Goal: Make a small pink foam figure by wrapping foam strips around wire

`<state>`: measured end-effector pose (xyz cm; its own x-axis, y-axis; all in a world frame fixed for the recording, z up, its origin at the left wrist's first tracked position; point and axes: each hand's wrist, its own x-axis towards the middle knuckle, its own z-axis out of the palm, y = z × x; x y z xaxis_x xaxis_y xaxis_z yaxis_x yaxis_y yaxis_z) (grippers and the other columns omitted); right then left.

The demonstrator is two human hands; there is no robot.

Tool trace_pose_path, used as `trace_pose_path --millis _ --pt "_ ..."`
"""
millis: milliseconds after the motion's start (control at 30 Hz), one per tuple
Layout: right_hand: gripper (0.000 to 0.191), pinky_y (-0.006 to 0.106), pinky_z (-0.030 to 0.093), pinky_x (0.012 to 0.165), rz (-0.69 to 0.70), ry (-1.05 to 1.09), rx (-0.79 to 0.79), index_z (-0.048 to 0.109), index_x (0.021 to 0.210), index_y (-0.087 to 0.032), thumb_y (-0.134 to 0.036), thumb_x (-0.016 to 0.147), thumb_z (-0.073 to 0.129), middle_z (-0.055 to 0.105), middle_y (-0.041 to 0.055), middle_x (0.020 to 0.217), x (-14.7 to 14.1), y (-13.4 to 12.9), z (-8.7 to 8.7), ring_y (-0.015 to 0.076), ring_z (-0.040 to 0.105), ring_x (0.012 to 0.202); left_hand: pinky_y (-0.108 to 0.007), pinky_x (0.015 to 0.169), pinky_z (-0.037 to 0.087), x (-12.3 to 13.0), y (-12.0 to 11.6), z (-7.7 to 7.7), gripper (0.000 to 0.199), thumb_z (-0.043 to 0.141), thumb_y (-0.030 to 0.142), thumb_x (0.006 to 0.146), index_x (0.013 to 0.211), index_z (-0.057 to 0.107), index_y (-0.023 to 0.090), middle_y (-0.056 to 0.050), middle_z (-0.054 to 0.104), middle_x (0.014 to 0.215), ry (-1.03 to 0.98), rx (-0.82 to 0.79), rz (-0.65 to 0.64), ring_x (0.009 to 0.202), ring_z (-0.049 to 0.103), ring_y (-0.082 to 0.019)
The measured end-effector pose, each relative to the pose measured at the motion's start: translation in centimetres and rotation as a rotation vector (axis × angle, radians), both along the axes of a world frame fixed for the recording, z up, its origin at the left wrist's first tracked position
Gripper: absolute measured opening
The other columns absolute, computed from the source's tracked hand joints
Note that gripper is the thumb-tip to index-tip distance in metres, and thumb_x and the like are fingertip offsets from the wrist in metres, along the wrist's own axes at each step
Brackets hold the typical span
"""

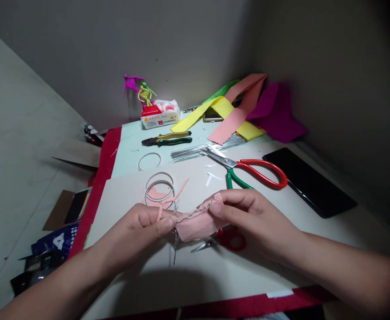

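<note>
Holding: left hand (144, 226) pinching twisted wire (195, 214), right hand (251, 215) pinching pink paper (195, 227) along it | Location: both being held over table (248, 278) | Next move: seemingly calling for keeping paper snug against wire

Pink strip (196, 229): thin, matt, creased, paper-like. Twisted wire (195, 214) along it: metallic-looking, ridged. Rings (146, 194): smooth, with a dull metallic look. Scissors (230, 163): bright metal blades, glossy red plastic-looking grips. Pliers (166, 139): dark metal head, smooth plastic-looking handles. Loose wires (188, 153): grey, metallic. Black slab (311, 182): smooth, glossy. Purple sheet (279, 116): matt, paper-like. Red edging (110, 151): cloth-like, matt. Wall (181, 40): matt.
</note>
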<state>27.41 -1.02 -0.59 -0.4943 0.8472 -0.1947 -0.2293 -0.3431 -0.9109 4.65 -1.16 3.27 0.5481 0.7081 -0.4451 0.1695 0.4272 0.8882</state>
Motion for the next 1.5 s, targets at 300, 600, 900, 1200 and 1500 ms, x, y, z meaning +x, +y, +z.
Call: trace_pose_path --millis 300,600,900,1200,1500 --pt "0.014 0.021 0.047 0.063 0.009 0.021 -0.033 0.073 0.087 -0.017 -0.027 0.078 0.072 0.069 0.0006 0.073 -0.1 0.1 0.4 0.0095 0.06 0.064 -0.032 0.083 0.045 0.2 -0.1 -0.2 0.032 0.052 0.036 0.093 0.107 0.075 0.018 -0.008 0.074 0.096 0.059 -0.008 -0.038 0.084 0.061 -0.02" --pt "0.012 0.021 0.045 0.059 -0.014 -0.069 0.009 0.071 0.08 -0.015 -0.025 0.074 0.075 0.067 0.0005 0.07 -0.4 0.4 0.6 0.0089 0.058 0.062 -0.021 0.051 0.035 0.3 -0.4 -0.5 0.037 0.06 0.045 0.085 0.075 0.072 0.012 -0.004 0.062 0.07 0.069 -0.095 -0.007 0.059 0.047 -0.012" --pt "0.017 0.022 0.047 0.067 0.178 -0.073 -0.027 0.075 0.088 -0.016 -0.028 0.077 0.072 0.071 0.0028 0.08 -0.4 0.3 0.0 0.0114 0.062 0.072 -0.024 0.05 0.029 0.3 -0.9 -1.1 0.041 0.061 0.051 0.082 0.067 0.062 0.012 0.001 0.049 0.054 0.084 -0.234 0.081 0.048 0.039 -0.01" --pt "0.018 0.023 0.049 0.067 0.13 -0.164 0.091 0.075 0.093 -0.017 -0.027 0.08 0.068 0.072 0.005 0.088 -0.4 0.1 0.0 0.0131 0.063 0.075 -0.024 0.047 0.019 0.8 -0.8 -0.9 0.043 0.062 0.049 0.08 0.056 0.049 0.016 0.005 0.038 0.048 0.048 -0.261 0.149 0.045 0.025 -0.008" --pt "0.021 0.029 0.051 0.068 0.005 -0.264 1.025 0.072 0.1 -0.016 -0.013 0.085 0.058 0.072 0.009 0.085 0.1 0.4 0.2 0.016 0.064 0.076 -0.025 0.05 0.025 1.0 -1.1 -1.0 0.04 0.064 0.049 0.079 0.059 0.056 0.015 0.002 0.046 0.053 0.046 -0.271 0.132 0.05 0.032 -0.01"
